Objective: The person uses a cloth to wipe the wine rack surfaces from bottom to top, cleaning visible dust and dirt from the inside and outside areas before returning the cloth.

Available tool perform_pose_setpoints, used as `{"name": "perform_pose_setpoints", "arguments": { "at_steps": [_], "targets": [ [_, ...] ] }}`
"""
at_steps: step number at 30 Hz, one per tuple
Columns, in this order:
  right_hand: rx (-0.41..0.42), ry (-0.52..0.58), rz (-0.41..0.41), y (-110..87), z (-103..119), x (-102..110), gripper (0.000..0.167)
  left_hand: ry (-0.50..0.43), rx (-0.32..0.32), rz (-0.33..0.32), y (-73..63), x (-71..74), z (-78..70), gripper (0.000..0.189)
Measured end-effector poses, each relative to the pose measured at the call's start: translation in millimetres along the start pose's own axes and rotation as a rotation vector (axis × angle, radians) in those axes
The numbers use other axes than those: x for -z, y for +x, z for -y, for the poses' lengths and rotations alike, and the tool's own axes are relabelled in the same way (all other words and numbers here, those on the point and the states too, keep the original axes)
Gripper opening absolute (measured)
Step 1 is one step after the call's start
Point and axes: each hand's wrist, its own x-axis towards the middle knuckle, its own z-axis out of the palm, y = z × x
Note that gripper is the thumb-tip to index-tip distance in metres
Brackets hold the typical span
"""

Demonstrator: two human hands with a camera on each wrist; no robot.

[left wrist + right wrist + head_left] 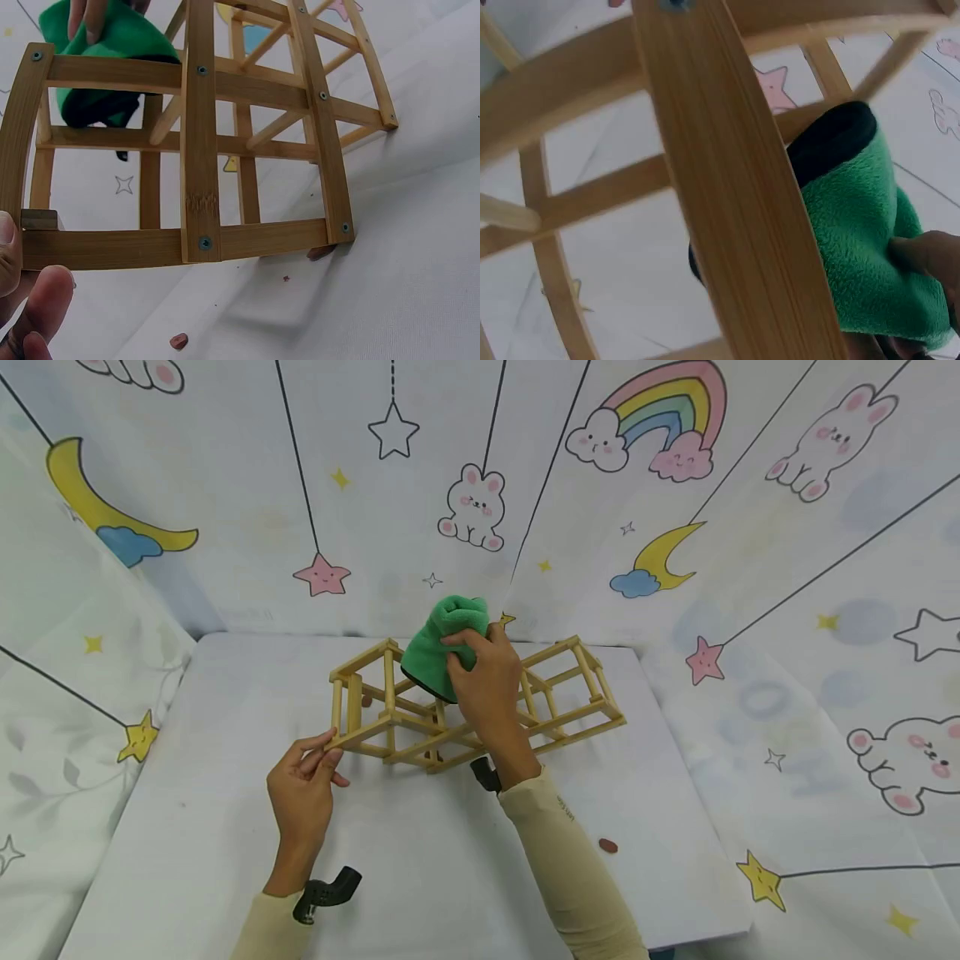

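A light wooden slatted rack [389, 681] with several open square bays spans the far half of the white table. My left hand [302, 789] pinches its near left corner between thumb and fingers. My right hand [491, 681] grips a bunched green cloth [427, 656] with a dark edge over the middle of the rack. In the left wrist view the green cloth [120, 37] hangs behind the upper rail. Seen from the right wrist, a broad slat [735, 187] crosses in front of part of the cloth [855, 225], and the thumb presses into its folds.
The white table [420, 860] has a small reddish-brown piece [608, 845] near its right side. Another small brown piece [178, 341] lies below the rack. A patterned cloth backdrop [247, 485] rises behind the table and at both sides.
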Motion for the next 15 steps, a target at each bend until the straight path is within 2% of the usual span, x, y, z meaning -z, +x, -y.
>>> {"name": "perform_pose_setpoints", "arguments": {
  "at_steps": [3, 7, 12, 15],
  "targets": [
    [-0.009, 0.014, 0.021, -9.8, 1, -6, 0.012, -0.015, -0.007, -0.002, 0.5, -0.1, -0.5, 0.027],
    [-0.072, 0.095, 0.092, -20.8, 2, -15, 0.015, -0.021, -0.002, 0.001, 0.1, -0.4, -0.6, 0.027],
    [-0.177, 0.239, 0.215, -27.5, 1, -21, 0.016, -0.018, 0.014, -0.002, -0.1, -0.7, -0.4, 0.028],
    [-0.217, 0.289, 0.322, -26.3, -1, -18, 0.015, -0.017, 0.012, -0.003, 0.1, -0.5, -0.9, 0.028]
  ]
}}
